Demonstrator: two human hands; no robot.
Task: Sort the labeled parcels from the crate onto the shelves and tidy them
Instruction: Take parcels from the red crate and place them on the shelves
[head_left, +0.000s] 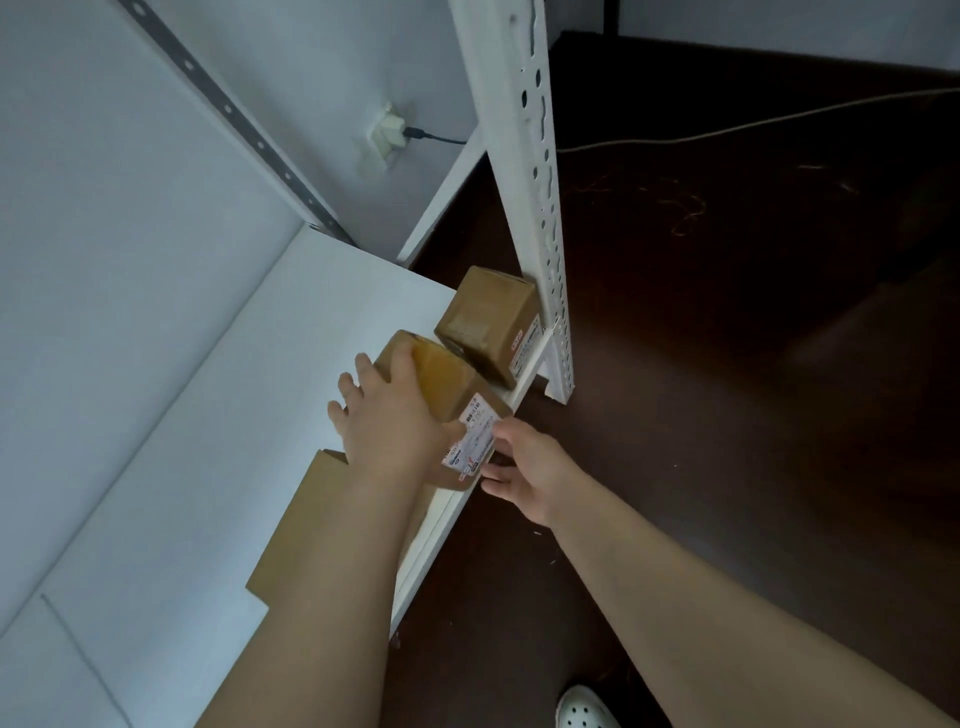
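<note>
The left hand (387, 415) lies on the labelled parcel (452, 379) on the white shelf (260, 389), fingers (350, 389) spread flat; the right hand (524, 467) touches its labelled end with loose, straight fingers, gripping nothing.

Left hand (389, 421) atop labeled parcel (448, 380), right hand (524, 467) at its front
</note>
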